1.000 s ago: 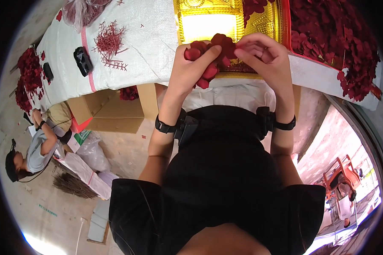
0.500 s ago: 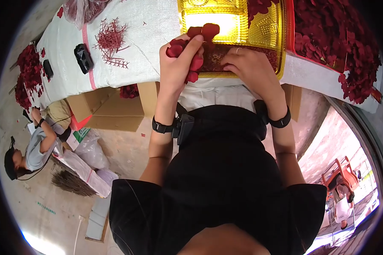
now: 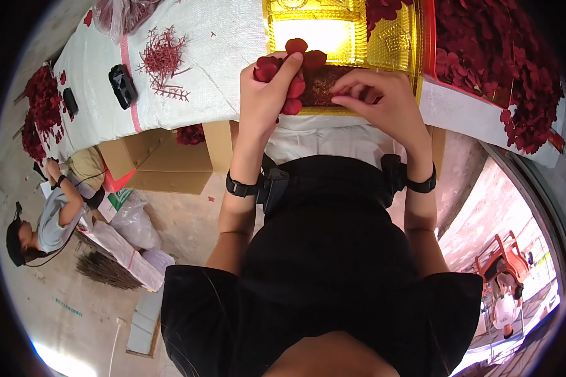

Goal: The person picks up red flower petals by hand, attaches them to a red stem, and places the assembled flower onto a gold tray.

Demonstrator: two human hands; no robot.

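White woven sheeting is spread over the table (image 3: 195, 75), which fills the upper part of the view. Dark red petals are heaped in a large pile (image 3: 503, 69) at the table's right end, just beside a red-rimmed tray wall. A gold foil tray (image 3: 346, 31) is set at the table's near edge, directly ahead of the person, brightly lit in its middle. Cardboard boxes (image 3: 163, 166) are seen on the floor under the table at left. A seated person (image 3: 47, 217) is visible low at far left, well apart from the work. A loose sprig of red stems (image 3: 163, 60) is laid on the sheeting left of the tray, with a black device (image 3: 122, 85) near it. A smaller red heap (image 3: 41, 110) is seen at the table's far left end.

A bunch of red petals (image 3: 295, 66) is gripped in the left hand (image 3: 267, 94), fingers closed around it, held over the tray's near rim. The right hand (image 3: 380, 103) is narrowed to a pinch, fingertips (image 3: 343, 94) pressed on a dark patch at the tray's front edge, just beside the bunch. Whether a petal is pinched there cannot be told. Black bands are worn on both wrists.
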